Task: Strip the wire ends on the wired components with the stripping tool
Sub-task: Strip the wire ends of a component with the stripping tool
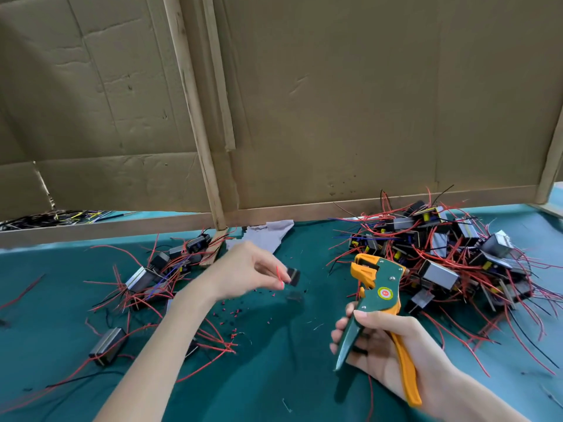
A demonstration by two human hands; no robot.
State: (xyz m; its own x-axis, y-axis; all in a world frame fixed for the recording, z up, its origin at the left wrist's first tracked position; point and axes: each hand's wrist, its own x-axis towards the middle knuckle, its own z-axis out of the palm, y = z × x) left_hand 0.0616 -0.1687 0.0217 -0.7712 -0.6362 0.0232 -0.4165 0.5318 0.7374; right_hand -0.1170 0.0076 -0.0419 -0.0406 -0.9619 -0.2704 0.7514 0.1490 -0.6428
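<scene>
**Component left of stripper head, gap between**

Green mat (274, 376) fills the lower frame. Big pile (451, 254) of wired components right of centre; small pile (164, 269) at left.

Stripper (380, 295), green and orange, lower right. Right hand (384, 339) has its fingers curled round both handles, which stand spread. Its long axis runs from lower right up toward centre, head on top.

Left hand (243, 269), mid-frame, pinches a small dark component (293, 276) above the mat; blurred. It sits left of the stripper head, roughly level, apart.

Red wire (278, 274) stands up from the pinch; tip bare or not, cannot tell. Insulation bits (231, 313) lie on the mat below.

Likely next: the wire end swings right into the stripper head.
</scene>
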